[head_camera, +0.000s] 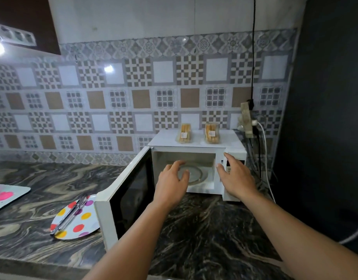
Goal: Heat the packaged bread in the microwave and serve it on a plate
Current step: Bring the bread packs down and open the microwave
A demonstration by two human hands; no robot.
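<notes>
A white microwave (196, 146) stands on the marble counter, its door (125, 199) swung wide to the left. Inside lies a bare glass turntable (196, 174). Two clear packs of bread stand on top of the microwave, one on the left (183, 133) and one on the right (211, 132). My left hand (172, 182) hovers in front of the cavity with relaxed fingers, holding nothing. My right hand (234, 176) reaches beside it near the control panel, fingers spread and empty. A polka-dot plate (81, 221) with metal tongs (70, 215) across it lies left of the door.
A pink and white board (6, 196) lies at the counter's left edge. A power strip (247, 120) with cables hangs on the tiled wall right of the microwave. A dark tall surface (325, 118) closes off the right side.
</notes>
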